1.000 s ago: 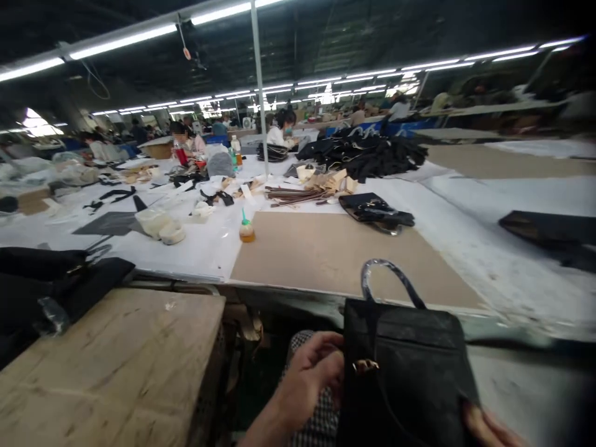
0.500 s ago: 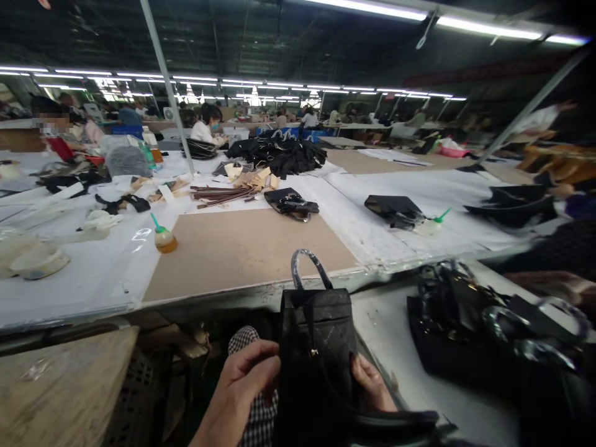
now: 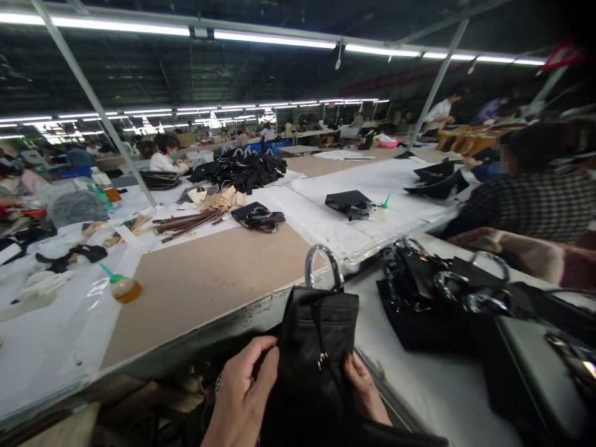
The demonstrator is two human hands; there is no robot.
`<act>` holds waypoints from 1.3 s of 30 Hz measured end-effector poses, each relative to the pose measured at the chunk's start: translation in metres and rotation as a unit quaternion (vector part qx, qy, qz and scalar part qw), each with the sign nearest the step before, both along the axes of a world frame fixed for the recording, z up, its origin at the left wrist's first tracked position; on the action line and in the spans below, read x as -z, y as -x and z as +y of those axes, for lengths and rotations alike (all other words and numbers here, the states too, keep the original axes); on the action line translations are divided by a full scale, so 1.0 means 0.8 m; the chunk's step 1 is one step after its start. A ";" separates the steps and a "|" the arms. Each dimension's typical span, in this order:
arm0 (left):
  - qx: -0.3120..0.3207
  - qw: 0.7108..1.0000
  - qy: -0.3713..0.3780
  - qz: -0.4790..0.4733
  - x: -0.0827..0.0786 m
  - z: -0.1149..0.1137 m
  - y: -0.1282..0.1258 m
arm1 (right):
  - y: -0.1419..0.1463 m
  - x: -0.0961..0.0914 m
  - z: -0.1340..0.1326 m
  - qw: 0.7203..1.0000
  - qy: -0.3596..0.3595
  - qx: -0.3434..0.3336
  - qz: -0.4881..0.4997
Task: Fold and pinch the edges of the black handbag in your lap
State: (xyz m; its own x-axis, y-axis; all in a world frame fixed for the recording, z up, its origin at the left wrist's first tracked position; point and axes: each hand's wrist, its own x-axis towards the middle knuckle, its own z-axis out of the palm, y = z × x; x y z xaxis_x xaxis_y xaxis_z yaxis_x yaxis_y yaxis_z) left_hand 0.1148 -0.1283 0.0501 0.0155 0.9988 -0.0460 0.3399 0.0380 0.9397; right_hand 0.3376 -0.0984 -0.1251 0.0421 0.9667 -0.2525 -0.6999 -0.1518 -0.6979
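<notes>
A black handbag (image 3: pixel 316 335) stands upright at the lower middle, its arched handle (image 3: pixel 323 251) wrapped in clear plastic and a small metal clasp on its face. On the bag's left edge, my left hand (image 3: pixel 249 385) is closed, thumb and forefinger against the side. My right hand (image 3: pixel 365 385) grips the right edge, with the thumb in front and the other fingers partly hidden behind. The lower part of the bag is dark and runs out of view.
More black bags (image 3: pixel 419 285) lie on a white table at right, beside a seated person in a checked sleeve (image 3: pixel 531 186). Ahead, the worktable holds a glue bottle (image 3: pixel 125 288), flat black bag pieces (image 3: pixel 258 217), brown strips (image 3: pixel 190 225) and a black pile (image 3: pixel 237 171).
The view has swung to the right, so the worktable things sit further left and more bags and the seated person show. Both hands still hold the handbag.
</notes>
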 end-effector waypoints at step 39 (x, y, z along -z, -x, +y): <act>0.340 0.875 0.263 0.223 0.072 0.121 0.137 | -0.061 -0.097 -0.013 0.845 -0.099 -0.117 -0.512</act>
